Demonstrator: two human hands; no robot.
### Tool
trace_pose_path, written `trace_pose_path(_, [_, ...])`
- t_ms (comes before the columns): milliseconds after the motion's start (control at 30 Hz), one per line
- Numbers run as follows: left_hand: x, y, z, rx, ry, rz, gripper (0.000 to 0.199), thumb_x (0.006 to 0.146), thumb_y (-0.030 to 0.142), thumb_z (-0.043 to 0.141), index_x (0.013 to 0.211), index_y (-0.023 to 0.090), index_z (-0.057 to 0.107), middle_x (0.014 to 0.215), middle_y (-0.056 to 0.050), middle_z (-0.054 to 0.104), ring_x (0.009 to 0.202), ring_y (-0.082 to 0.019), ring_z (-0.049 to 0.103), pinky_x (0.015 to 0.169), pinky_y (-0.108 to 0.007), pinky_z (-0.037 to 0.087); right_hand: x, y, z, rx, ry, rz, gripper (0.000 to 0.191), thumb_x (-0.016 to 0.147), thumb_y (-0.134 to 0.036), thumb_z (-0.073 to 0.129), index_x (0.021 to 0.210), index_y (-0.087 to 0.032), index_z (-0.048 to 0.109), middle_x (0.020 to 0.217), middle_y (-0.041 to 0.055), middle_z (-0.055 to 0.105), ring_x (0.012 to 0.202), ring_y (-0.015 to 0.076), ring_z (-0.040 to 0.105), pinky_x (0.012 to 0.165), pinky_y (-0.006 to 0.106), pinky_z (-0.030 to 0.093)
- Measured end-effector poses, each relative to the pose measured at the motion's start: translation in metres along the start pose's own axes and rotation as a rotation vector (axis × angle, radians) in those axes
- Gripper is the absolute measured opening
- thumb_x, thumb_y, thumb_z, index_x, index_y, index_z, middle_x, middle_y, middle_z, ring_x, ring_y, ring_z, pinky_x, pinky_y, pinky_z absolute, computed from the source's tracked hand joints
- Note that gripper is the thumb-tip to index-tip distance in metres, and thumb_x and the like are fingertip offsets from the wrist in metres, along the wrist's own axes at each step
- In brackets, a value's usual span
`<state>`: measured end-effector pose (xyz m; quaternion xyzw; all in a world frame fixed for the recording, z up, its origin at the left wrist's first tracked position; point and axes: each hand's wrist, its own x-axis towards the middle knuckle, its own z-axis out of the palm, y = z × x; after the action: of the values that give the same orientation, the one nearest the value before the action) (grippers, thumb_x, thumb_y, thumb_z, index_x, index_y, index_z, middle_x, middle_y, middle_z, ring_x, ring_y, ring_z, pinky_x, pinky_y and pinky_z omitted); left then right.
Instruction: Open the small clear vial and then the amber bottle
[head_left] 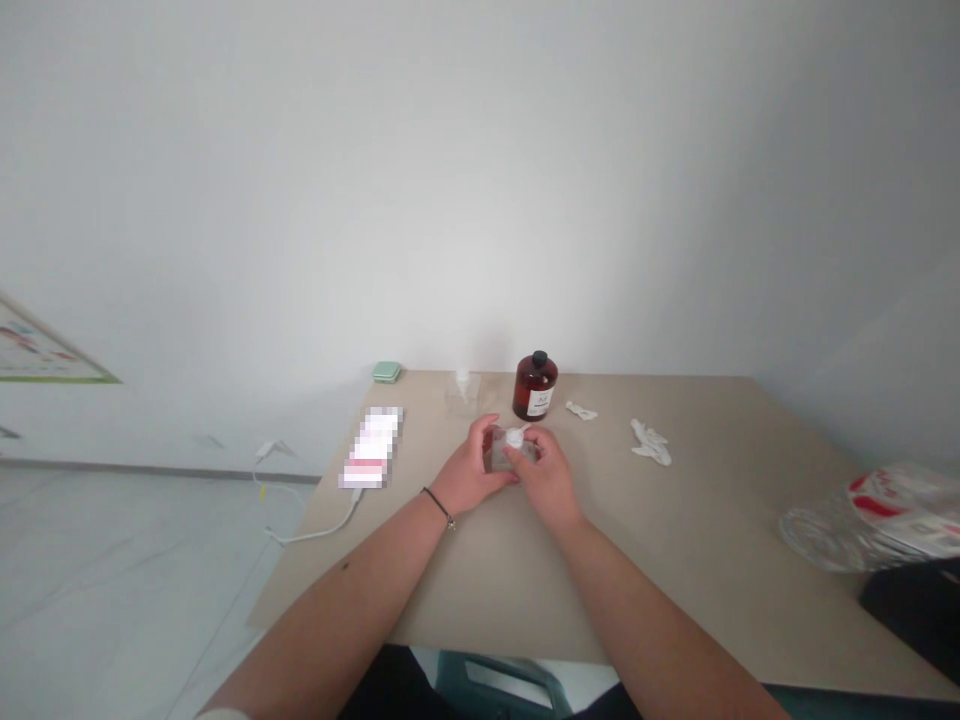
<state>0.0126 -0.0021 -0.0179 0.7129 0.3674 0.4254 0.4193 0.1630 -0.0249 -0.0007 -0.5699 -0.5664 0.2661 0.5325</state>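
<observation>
Head: left hand and right hand clasp a clear bottle; the brown bottle's label seems illegible.

Diffuse, muted indoor light. White wall palest mid-frame, dimming toward upper right; faint, soft-edged shadow behind the clear pump bottle. Phone screen glaring, pixelated. Held clear bottle slightly soft in detail. Wide-angle stretch distorts the large plastic bottle at right edge.
</observation>
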Motion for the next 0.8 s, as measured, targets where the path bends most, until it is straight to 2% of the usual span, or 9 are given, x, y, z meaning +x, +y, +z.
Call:
trace_pose_path(367, [-0.007, 0.004, 0.000, -0.017, -0.035, 0.001, 0.092, 0.064, 0.021, 0.085, 0.139, 0.023, 0.032, 0.119, -0.009, 0.057, 0.113, -0.025, 0.059, 0.105, -0.044, 0.045, -0.007, -0.002, -0.007, -0.067, -0.057, -0.055, 0.025, 0.078, -0.042, 0.059, 0.087, -0.020, 0.061, 0.109, 0.0091, 0.061, 0.100, 0.0227, 0.059, 0.092, 0.039, 0.046])
trace_pose_path(567, [-0.009, 0.005, -0.002, -0.031, -0.068, 0.036, 0.090, 0.066, 0.021, 0.083, 0.139, 0.022, 0.030, 0.120, -0.008, 0.057, 0.116, -0.025, 0.057, 0.109, -0.045, 0.041, -0.005, 0.001, -0.018, -0.068, -0.203, -0.120, 0.029, 0.084, -0.044, 0.054, 0.090, -0.019, 0.067, 0.109, 0.0098, 0.058, 0.107, 0.0228, 0.057, 0.097, 0.038, 0.045])
trace_pose_path(633, [-0.011, 0.004, -0.002, -0.009, -0.071, 0.046, 0.090, 0.068, 0.023, 0.083, 0.140, 0.022, 0.029, 0.123, -0.010, 0.056, 0.118, -0.026, 0.057, 0.109, -0.045, 0.041, -0.005, 0.003, -0.019, -0.059, -0.227, -0.133, 0.030, 0.086, -0.044, 0.051, 0.091, -0.019, 0.067, 0.110, 0.0101, 0.057, 0.109, 0.0227, 0.055, 0.098, 0.037, 0.044])
trace_pose_path(800, [-0.014, 0.004, -0.001, 0.154, -0.052, 0.109, 0.086, 0.073, 0.026, 0.079, 0.143, 0.022, 0.030, 0.137, -0.014, 0.049, 0.125, -0.029, 0.052, 0.109, -0.048, 0.041, -0.006, 0.012, -0.014, 0.038, -0.190, -0.126, 0.027, 0.083, -0.044, 0.056, 0.095, -0.021, 0.063, 0.111, 0.0084, 0.058, 0.109, 0.0239, 0.054, 0.097, 0.039, 0.044])
